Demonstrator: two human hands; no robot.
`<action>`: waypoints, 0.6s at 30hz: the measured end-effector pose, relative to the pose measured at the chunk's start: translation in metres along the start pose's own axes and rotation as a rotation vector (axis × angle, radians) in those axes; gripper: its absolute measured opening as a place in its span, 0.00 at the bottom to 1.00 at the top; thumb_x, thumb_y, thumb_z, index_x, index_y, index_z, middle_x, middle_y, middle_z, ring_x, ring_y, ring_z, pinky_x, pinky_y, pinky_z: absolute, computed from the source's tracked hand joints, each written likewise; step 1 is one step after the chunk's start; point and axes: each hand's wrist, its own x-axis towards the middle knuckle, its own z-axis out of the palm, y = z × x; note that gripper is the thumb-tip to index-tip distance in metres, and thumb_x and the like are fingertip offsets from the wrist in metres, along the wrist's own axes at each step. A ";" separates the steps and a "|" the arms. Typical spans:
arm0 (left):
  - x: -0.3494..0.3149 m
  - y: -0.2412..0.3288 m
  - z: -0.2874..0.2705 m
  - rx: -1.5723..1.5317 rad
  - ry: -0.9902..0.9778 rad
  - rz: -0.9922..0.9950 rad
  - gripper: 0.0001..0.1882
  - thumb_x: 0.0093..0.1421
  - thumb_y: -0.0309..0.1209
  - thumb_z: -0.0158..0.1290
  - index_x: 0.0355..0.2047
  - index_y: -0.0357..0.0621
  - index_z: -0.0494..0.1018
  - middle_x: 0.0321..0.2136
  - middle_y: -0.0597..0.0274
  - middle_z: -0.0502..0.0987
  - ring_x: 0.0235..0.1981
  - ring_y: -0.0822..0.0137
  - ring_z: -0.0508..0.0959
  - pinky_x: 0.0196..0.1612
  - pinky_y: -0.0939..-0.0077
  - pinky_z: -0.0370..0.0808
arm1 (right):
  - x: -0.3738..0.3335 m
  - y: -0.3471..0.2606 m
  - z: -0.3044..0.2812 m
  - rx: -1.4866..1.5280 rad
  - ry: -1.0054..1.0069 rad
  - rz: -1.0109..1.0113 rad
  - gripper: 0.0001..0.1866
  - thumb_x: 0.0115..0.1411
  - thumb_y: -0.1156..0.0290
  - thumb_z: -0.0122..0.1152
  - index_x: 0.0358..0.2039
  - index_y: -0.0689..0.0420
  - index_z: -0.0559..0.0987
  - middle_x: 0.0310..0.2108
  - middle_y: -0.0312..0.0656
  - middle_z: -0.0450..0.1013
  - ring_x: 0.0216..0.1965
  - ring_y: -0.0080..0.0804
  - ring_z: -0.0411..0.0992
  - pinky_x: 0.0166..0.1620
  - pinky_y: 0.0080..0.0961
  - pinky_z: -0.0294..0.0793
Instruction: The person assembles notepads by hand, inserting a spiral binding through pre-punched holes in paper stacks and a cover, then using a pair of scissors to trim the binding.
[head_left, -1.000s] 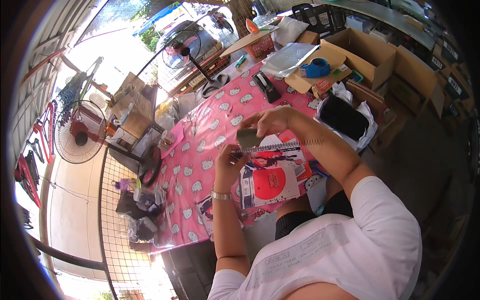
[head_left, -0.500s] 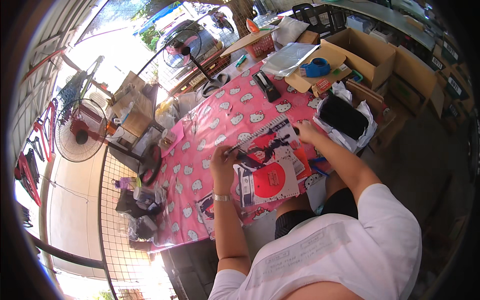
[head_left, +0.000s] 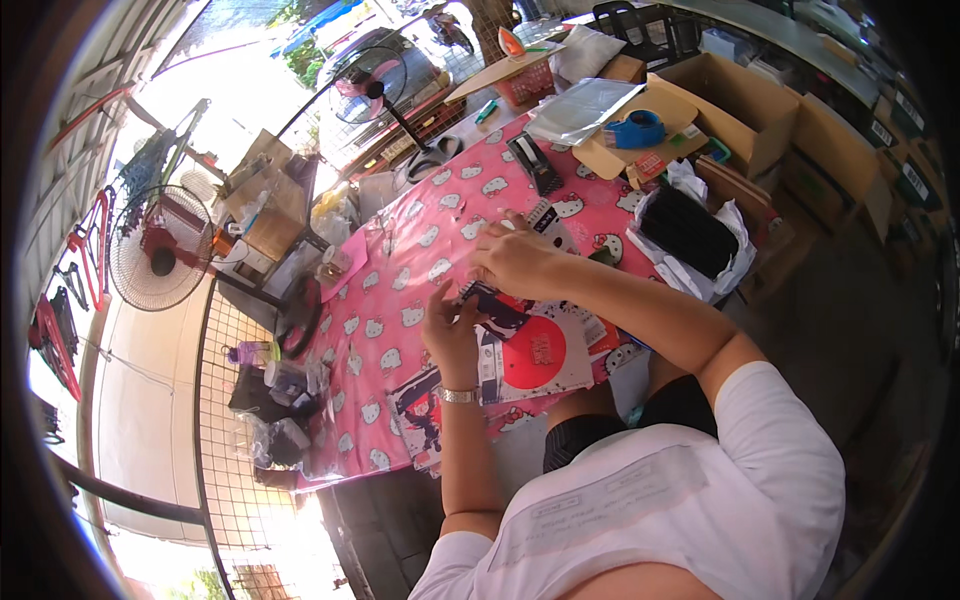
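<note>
A spiral notebook [head_left: 500, 311] with a dark blue, red and white cover lies tilted over other printed covers on the pink tablecloth. My left hand [head_left: 452, 325], with a metal watch at the wrist, is closed on its left corner. My right hand [head_left: 512, 262] reaches across it, fingers bent at the wire-bound edge and hiding most of that edge. Below it is a white cover with a big red circle [head_left: 535, 352]. A small dark object [head_left: 602, 257] lies by my right forearm. More printed covers [head_left: 415, 410] are left of my left wrist.
A tape dispenser [head_left: 535, 165] stands at the table's far side. Plastic sleeves [head_left: 583, 108], a blue tape roll [head_left: 635, 130] and a paper-wrapped black stack [head_left: 687, 232] are to the right, beside open cardboard boxes [head_left: 730, 105]. Fans [head_left: 160, 255] stand left and beyond.
My right hand has moved left from the notebook's right end to the middle of its wire edge, leaving the small dark object behind. My left hand stays at the left corner.
</note>
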 end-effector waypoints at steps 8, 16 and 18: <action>-0.009 0.001 -0.004 -0.051 0.013 -0.036 0.22 0.57 0.16 0.55 0.53 0.30 0.67 0.24 0.63 0.74 0.23 0.74 0.78 0.25 0.82 0.80 | 0.023 0.001 -0.015 0.268 -0.434 -0.022 0.07 0.59 0.69 0.60 0.38 0.50 0.81 0.39 0.33 0.78 0.55 0.35 0.68 0.62 0.68 0.42; -0.011 -0.002 0.005 -0.051 0.094 0.047 0.20 0.57 0.19 0.58 0.50 0.37 0.71 0.20 0.65 0.73 0.20 0.74 0.79 0.23 0.82 0.74 | 0.026 -0.014 -0.012 0.001 -0.586 0.011 0.15 0.55 0.65 0.57 0.43 0.49 0.81 0.47 0.37 0.77 0.56 0.37 0.69 0.64 0.66 0.36; -0.011 -0.003 0.003 0.027 0.089 0.022 0.15 0.59 0.21 0.56 0.47 0.37 0.73 0.19 0.65 0.73 0.20 0.74 0.79 0.22 0.81 0.73 | 0.023 -0.018 -0.017 -0.129 -0.614 0.006 0.18 0.54 0.61 0.57 0.45 0.49 0.81 0.48 0.40 0.77 0.56 0.38 0.69 0.64 0.66 0.36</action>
